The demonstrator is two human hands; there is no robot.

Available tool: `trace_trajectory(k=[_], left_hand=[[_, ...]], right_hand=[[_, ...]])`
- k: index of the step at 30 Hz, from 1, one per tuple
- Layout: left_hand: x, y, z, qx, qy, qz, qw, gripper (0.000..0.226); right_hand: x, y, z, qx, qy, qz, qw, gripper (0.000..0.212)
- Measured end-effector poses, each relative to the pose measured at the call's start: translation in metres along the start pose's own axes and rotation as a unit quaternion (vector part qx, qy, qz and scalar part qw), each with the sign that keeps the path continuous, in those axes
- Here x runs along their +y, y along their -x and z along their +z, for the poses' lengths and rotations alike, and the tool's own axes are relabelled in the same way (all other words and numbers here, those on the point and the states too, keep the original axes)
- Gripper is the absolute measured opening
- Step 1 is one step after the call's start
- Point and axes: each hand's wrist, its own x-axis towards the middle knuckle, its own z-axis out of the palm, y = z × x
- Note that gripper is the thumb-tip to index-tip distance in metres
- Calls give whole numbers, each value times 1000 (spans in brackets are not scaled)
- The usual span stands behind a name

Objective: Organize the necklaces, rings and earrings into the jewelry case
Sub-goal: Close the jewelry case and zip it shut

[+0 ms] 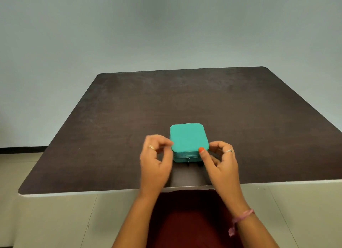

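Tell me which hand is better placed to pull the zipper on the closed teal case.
Probably the right hand. Its thumb already lies on the square teal zippered jewelry case, just beside the small metal zipper pull. The left hand hovers at the case's left edge.

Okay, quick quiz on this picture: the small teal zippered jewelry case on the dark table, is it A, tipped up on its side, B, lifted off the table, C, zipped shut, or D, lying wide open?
C: the small teal zippered jewelry case lies flat on the dark table, lid down, zipper pull hanging at its front.
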Motion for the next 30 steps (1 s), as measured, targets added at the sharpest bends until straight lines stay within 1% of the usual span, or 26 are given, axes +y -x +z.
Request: trace_trajectory(k=[1, 2, 4, 5, 6, 9, 11, 15, 20, 23, 25, 27, 30], left_hand=[[0, -7, -2, 35, 19, -61, 997, 24], [-1, -12, -1, 44, 51, -134, 989, 27], [-2, -18, 5, 16, 119, -261, 958, 35], [-3, -19, 9, -4, 141, -296, 945, 40], [-3, -18, 13, -23, 149, -313, 938, 44], [-3, -14, 18, -81, 127, -307, 940, 50], [-3, -14, 16, -99, 122, -306, 939, 53], [-5, -12, 11, -110, 114, -296, 942, 56], [-5, -12, 13, -96, 105, -292, 946, 55], [-5, -13, 12, -98, 112, -293, 945, 56], [-6, -13, 12, -102, 113, -292, 944, 56], [-7, -13, 12, -107, 111, -289, 945, 56], [-8, -13, 13, -109, 108, -287, 945, 56]], right_hand=[[0, 7, -1, 7, 37, -24, 999, 23], [1, 12, -1, 11, 82, -54, 995, 25], [5, 21, 1, 5, 161, -102, 982, 27], [7, 23, 3, -1, 188, -113, 976, 26], [9, 25, 6, -6, 212, -120, 970, 26], [12, 26, 15, -1, 280, -140, 950, 30], [11, 26, 21, 14, 308, -145, 940, 28], [10, 25, 26, 32, 329, -143, 933, 13], [9, 20, 7, -7, 340, -162, 926, 8], [7, 11, -20, -22, 335, -123, 934, 11], [5, 1, -35, -38, 331, -86, 939, 10], [3, -12, -42, -60, 338, -55, 938, 8], [2, -38, -42, -92, 353, -32, 930, 8]])
